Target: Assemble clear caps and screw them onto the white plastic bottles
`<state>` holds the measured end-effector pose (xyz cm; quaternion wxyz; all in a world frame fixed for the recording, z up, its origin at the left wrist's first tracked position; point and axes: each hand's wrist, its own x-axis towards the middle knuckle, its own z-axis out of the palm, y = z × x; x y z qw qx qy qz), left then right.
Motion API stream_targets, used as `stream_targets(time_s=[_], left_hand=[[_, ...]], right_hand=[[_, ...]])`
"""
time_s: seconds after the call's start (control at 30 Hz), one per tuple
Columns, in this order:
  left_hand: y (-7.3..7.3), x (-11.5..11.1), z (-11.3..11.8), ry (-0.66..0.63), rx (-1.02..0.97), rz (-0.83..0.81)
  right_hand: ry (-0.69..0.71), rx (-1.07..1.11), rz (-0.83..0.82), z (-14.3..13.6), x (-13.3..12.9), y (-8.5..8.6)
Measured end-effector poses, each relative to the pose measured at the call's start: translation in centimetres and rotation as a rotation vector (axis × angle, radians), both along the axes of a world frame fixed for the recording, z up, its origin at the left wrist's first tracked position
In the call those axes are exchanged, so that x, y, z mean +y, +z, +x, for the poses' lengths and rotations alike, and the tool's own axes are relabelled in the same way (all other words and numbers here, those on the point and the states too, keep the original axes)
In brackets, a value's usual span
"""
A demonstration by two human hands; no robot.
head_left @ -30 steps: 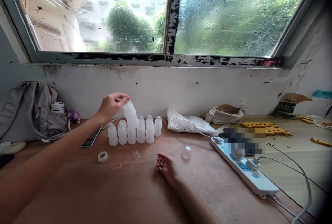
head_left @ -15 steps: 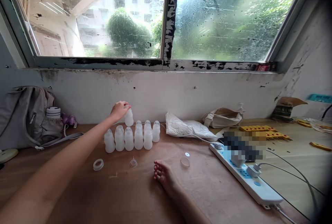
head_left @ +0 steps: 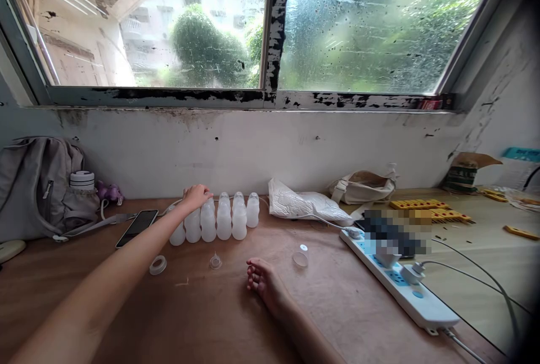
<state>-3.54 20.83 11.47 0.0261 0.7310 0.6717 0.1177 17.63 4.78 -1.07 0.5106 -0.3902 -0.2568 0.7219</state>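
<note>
Nearest me, right hand [head_left: 264, 282] rests on the brown table [head_left: 211, 319], fingers loosely curled, gripping nothing. A clear round lid [head_left: 301, 257] lies just to its right, a small clear cap [head_left: 215, 262] to its left, a ring [head_left: 157, 265] further left. Farther out, left hand [head_left: 196, 196] sits on top of a white bottle [head_left: 207, 220] in the bottle cluster [head_left: 223, 218], fingers bent down over its cap; I cannot tell whether they clamp it. Bottle stands upright, long axis vertical, neck up, at the far left-centre near the wall. Phone [head_left: 136, 227] lies left of the cluster.
</note>
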Motion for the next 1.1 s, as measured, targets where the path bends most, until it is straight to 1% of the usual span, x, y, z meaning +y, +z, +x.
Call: stream_targets(time_s=[0.2,0.37,0.47,0.53,0.6,0.63,0.7,0.73,0.8,0.83,0.87,0.93,0.97,1.0,1.03,1.1], left_hand=[[0.3,-0.3,0.1,-0.009,-0.004,-0.017],[0.1,-0.4,0.1,-0.012,-0.062,0.047],[0.2,-0.5,0.0,-0.039,-0.101,0.128],[0.4,-1.1,-0.1,-0.057,-0.129,0.216],[0.4,-2.5,-0.4,-0.079,-0.158,0.328],[0.1,-3.7,-0.6,-0.093,-0.171,0.384],[-1.0,-6.6,-1.4,-0.123,-0.185,0.474],[-1.9,-8.3,-2.0,-0.140,-0.187,0.498],[-4.5,-11.5,-3.4,-0.161,-0.180,0.534],[-6.0,-13.0,-4.2,-0.168,-0.161,0.576],[-7.6,-14.1,-5.0,-0.154,-0.137,0.597],[-10.4,-15.7,-6.5,-0.059,-0.099,0.601],[-11.5,-16.2,-7.0,-0.018,-0.082,0.586],[-12.3,-16.4,-7.5,0.018,-0.066,0.563],[-13.0,-16.6,-7.8,0.051,-0.052,0.538],[-13.6,-16.5,-8.2,0.116,-0.036,0.485]], right_hand=[[0.004,0.000,0.021,0.0,0.0,-0.1],[0.009,-0.010,0.025,0.0,0.0,-0.1],[0.016,-0.015,0.040,0.0,-0.1,-0.1],[0.027,-0.044,0.060,0.1,-0.1,-0.1],[0.036,-0.083,0.081,0.0,0.0,-0.1],[0.038,-0.101,0.091,0.0,0.0,-0.2],[0.039,-0.130,0.111,-0.1,0.1,-0.3],[0.041,-0.135,0.116,-0.2,0.0,-0.4],[0.029,-0.219,0.176,-0.5,-0.2,-0.7],[0.010,-0.332,0.259,-0.7,-0.3,-0.8],[-0.020,-0.493,0.381,-0.9,-0.5,-1.0],[-0.063,-0.894,0.703,-1.6,-0.9,-1.2],[-0.062,-1.081,0.862,-2.1,-1.1,-1.3],[-0.039,-1.223,0.986,-2.5,-1.1,-1.3],[-0.004,-1.331,1.075,-3.1,-1.1,-1.3],[0.070,-1.471,1.170,-4.1,-0.8,-1.1]])
